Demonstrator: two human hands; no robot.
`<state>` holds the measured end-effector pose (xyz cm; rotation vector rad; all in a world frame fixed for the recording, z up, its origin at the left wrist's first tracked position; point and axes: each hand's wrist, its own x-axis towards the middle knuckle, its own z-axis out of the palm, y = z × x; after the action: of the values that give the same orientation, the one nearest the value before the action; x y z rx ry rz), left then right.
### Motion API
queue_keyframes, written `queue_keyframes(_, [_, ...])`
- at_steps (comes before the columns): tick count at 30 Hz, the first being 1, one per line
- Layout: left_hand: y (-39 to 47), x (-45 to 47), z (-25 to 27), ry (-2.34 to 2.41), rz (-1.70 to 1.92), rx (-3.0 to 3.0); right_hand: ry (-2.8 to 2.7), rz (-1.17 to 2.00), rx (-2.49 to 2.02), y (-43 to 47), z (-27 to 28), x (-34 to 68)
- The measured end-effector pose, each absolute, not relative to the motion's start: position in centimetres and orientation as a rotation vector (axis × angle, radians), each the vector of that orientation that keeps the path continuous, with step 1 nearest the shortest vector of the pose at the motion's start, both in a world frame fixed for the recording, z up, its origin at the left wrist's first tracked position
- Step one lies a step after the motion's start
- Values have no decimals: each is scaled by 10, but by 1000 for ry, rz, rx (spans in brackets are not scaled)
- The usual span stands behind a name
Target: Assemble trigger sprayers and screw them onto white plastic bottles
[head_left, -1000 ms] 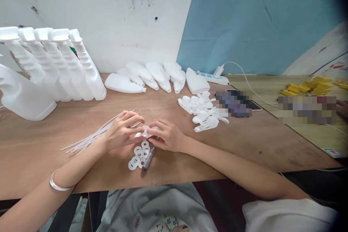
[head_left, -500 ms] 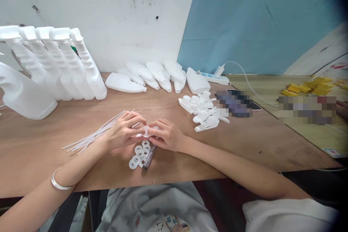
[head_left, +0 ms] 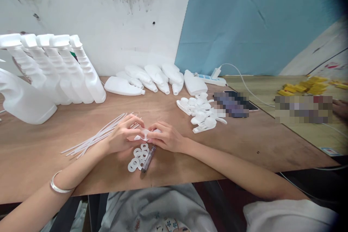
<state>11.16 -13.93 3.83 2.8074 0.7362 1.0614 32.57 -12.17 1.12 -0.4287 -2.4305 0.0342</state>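
- White moulded plastic piece (head_left: 146, 134): pinched by left hand (head_left: 122, 135) and right hand (head_left: 169, 137), back from the worktop's (head_left: 239, 145) front edge.
- Grip looks unchanged from a moment ago; handling seems unfinished.

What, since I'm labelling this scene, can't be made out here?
Head view:
White part: partly covered by left hand and right hand.
White rods: partly behind the left hand.
Foreground white bottle: cut off by the left edge.
Area by the yellow pieces: masked by pixelation.
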Motion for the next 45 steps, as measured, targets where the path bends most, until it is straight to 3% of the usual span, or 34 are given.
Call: queue_keyframes(45, [-143,111,40,874,979,3033,-2278,283,-524,-124,3,322])
